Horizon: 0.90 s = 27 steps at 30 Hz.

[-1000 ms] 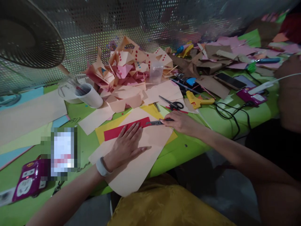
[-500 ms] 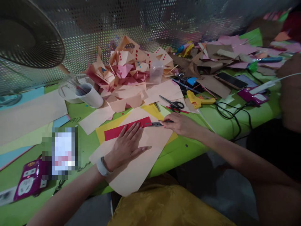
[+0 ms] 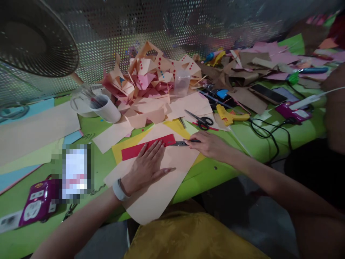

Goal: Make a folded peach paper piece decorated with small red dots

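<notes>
My left hand (image 3: 147, 166) lies flat with fingers spread, its fingertips on the lower edge of a red paper strip (image 3: 132, 150). My right hand (image 3: 207, 144) is closed on a dark, slim tool (image 3: 181, 143) with a metallic front part, possibly scissors or a cutter. The tool's tip meets the right end of the red strip. Under the strip are a yellow sheet (image 3: 117, 152) and a large peach sheet (image 3: 153, 201). Black-handled scissors (image 3: 202, 122) lie just beyond my right hand.
A white cup (image 3: 109, 111) and a peach paper heap (image 3: 145, 86) stand behind. To the right are a yellow glue gun (image 3: 231, 116), black cables and a phone (image 3: 268, 94). At the left are a purple power strip (image 3: 39, 201), a blurred-out screen (image 3: 75, 172) and a fan (image 3: 37, 39).
The whole view has shifted slightly, so the table items appear a little further right. Both hands keep nearly the same pose on the strip and tool.
</notes>
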Each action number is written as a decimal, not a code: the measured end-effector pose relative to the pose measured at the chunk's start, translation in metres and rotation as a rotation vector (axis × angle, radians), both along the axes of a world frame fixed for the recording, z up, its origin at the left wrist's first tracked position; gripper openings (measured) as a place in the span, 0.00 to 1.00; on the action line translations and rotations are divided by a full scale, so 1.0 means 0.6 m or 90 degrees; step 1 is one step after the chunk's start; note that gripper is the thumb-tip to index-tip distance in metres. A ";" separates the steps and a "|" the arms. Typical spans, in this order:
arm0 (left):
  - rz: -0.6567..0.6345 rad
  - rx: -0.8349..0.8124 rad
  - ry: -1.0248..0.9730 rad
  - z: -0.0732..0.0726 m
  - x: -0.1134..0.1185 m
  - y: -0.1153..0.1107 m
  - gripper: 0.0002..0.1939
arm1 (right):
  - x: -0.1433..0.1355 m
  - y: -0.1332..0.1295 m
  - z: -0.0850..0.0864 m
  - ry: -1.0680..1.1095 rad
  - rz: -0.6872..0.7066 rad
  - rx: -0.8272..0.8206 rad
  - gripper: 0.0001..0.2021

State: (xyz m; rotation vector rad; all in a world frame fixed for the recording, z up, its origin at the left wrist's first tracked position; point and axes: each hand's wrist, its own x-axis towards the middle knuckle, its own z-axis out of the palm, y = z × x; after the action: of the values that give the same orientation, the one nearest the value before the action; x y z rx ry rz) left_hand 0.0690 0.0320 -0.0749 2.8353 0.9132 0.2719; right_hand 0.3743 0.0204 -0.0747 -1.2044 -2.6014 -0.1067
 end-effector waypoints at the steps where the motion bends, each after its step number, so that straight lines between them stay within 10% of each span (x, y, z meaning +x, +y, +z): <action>1: 0.001 0.000 -0.003 0.000 0.000 0.000 0.42 | -0.002 0.001 0.001 0.004 0.000 -0.002 0.13; 27: 0.016 -0.009 0.013 0.000 0.000 -0.001 0.44 | -0.037 -0.006 -0.002 0.005 -0.018 0.017 0.14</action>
State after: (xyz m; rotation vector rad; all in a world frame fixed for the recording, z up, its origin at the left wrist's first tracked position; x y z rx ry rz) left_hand 0.0691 0.0314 -0.0752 2.8208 0.9518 0.2402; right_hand 0.3522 0.0171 -0.0762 -1.2306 -2.5676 -0.1408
